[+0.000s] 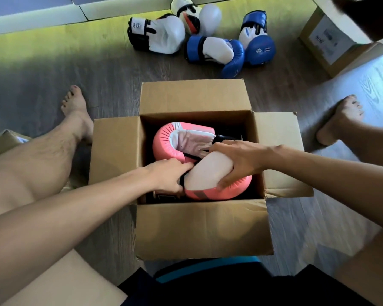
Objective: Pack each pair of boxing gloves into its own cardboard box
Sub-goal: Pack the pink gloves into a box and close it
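An open cardboard box (199, 228) stands on the floor between my legs, all flaps folded out. Inside lie two pink-and-white boxing gloves: the far glove (177, 140) rests on its side, the near glove (210, 175) sits at the front of the box. My left hand (168, 175) grips the near glove's cuff end on the left. My right hand (237, 160) clasps the same glove's padded end from above. Farther off on the floor lie a blue-and-white pair of gloves (228, 49) and a white-and-black pair (164, 34).
A second cardboard box (332, 40) with a white label stands at the far right. Flattened or partly seen cardboard (7, 140) lies by my left leg. My bare feet (75, 107) rest either side of the box. A pale wall base runs along the top.
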